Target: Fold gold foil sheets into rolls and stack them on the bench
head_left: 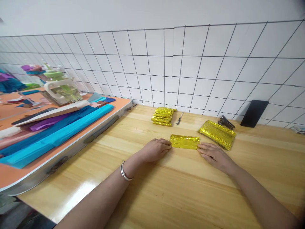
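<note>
A sheet of gold foil paper lies flat on the wooden table, its far edge slightly raised as if folded. My left hand, with a silver bangle on its wrist, has its fingers closed at the sheet's left end. At the right end, my right hand holds the edge with its fingertips, thumb tucked below. Beyond the sheet sits a pile of rolled gold foil strips. To the right rests a stack of flat gold foil sheets.
Behind the foil stack is a black stapler. A pen lies beside the rolled strips. A dark phone leans on the tiled wall. On the left, an orange table carries coloured paper rolls and a green-lidded jug.
</note>
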{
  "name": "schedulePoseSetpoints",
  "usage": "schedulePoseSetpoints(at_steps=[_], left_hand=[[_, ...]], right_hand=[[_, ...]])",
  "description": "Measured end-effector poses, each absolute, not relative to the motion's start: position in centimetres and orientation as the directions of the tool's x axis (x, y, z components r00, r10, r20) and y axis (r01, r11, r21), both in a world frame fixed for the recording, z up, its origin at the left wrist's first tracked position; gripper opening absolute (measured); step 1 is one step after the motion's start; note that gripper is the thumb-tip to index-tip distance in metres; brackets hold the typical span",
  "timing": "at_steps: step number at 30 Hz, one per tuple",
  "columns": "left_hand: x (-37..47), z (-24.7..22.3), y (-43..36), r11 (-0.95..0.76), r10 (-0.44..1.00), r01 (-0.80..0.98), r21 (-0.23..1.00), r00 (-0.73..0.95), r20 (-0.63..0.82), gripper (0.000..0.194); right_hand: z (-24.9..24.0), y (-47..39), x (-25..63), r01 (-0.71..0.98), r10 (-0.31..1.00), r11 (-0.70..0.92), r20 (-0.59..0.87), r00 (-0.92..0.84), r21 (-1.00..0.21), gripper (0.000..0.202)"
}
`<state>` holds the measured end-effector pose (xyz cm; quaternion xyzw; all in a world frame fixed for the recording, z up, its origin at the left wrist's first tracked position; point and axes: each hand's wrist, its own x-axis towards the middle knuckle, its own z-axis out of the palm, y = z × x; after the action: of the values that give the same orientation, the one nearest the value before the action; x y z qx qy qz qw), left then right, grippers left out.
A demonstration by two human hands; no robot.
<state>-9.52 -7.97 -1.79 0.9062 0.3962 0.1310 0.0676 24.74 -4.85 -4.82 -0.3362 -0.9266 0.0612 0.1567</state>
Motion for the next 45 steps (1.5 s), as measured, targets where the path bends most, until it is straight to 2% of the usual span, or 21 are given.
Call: schedulePoseSetpoints(at_steps=[11,16,19,21,24,28,31,40,45], left_hand=[[-9.9,-1.7,-8.1,-0.637,0.771,0.753,0.164,0.615,0.168,0.031],[-10.2,-2.2,-7.7,-0.625,0.775,0.776,0.081,0.604,0.189,0.031],[-9.9,-2.4,-7.5,-0.534,0.823,0.845,0.024,0.513,0.246,0.034],[-9.2,-2.4,-7.6,-0.505,0.825,0.862,0.037,0.47,0.313,0.033],[-7.7,-2.7,-8.4,-0.609,0.756,0.787,0.095,0.54,0.371,0.032],[-6.2,-3.7,-9.3,-0.706,0.703,0.696,0.131,0.667,0.248,0.057],[-6.0,-4.2,-9.3,-0.705,0.709,0.689,0.169,0.679,0.188,0.062],[-6.4,-4.3,-8.9,-0.723,0.69,0.665,0.187,0.683,0.239,0.055],[-6.7,-4.2,-8.5,-0.732,0.678,0.654,0.19,0.674,0.294,0.039]], right_hand=[[-5.6,-5.0,24.6,0.596,0.635,0.769,0.378,-0.674,-0.231,0.028],[-5.3,-5.3,24.4,0.615,0.643,0.758,0.409,-0.648,-0.218,0.025],[-5.2,-5.6,24.1,0.626,0.648,0.752,0.4,-0.648,-0.205,0.025],[-5.2,-5.7,23.9,0.637,0.653,0.746,0.399,-0.644,-0.193,0.025],[-5.4,-5.8,23.8,0.649,0.661,0.737,0.406,-0.631,-0.19,0.025],[-5.4,-5.7,23.8,0.648,0.664,0.734,0.415,-0.622,-0.204,0.026],[-5.4,-5.7,23.9,0.654,0.666,0.731,0.409,-0.624,-0.193,0.027],[-5.1,-6.5,23.0,0.668,0.617,0.744,0.392,-0.683,-0.006,0.032],[-5.6,-6.0,23.0,0.698,0.649,0.716,0.343,-0.679,0.028,0.035]])
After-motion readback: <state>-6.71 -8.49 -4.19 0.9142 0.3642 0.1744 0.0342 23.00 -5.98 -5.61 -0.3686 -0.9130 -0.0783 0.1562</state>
